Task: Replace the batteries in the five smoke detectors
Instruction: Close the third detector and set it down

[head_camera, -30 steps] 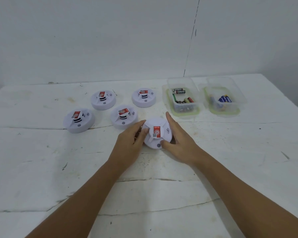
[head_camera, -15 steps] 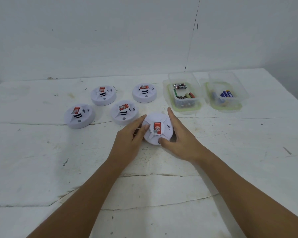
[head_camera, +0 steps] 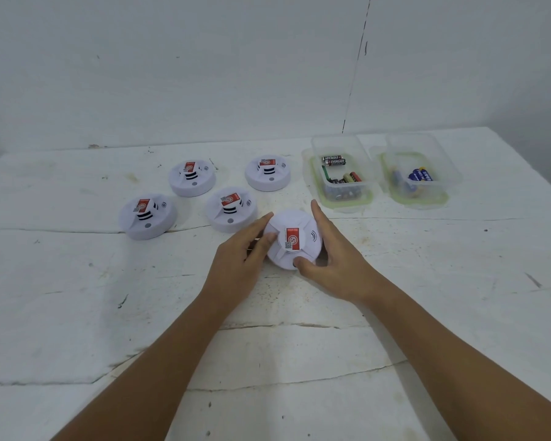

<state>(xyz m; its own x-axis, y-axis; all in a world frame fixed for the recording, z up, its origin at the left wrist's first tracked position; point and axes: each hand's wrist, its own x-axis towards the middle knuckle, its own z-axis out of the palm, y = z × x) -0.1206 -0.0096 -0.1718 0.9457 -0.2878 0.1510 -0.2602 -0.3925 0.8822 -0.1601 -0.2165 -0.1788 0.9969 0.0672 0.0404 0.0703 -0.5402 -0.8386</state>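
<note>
A round white smoke detector [head_camera: 287, 222] with a red label lies on the white table [head_camera: 77, 297], nearest to me. My left hand [head_camera: 239, 265] holds its left side with thumb and fingers. My right hand [head_camera: 334, 259] wraps its right side, with the thumb at the front edge. Several more white detectors stand behind it on the left, among them one at the far left [head_camera: 147, 216], one in the middle [head_camera: 230, 209] and one at the back [head_camera: 268, 172]. All of them lie face up.
Two clear plastic tubs stand at the back right. The left tub [head_camera: 312, 186] holds black Eveready batteries [head_camera: 334, 160] and other cells. The right tub [head_camera: 439, 183] holds blue batteries [head_camera: 420, 176]. A white wall rises behind the table.
Both hands stay on the near detector, and its top now faces me slightly more. The other detectors and the tubs have not moved on the table.
</note>
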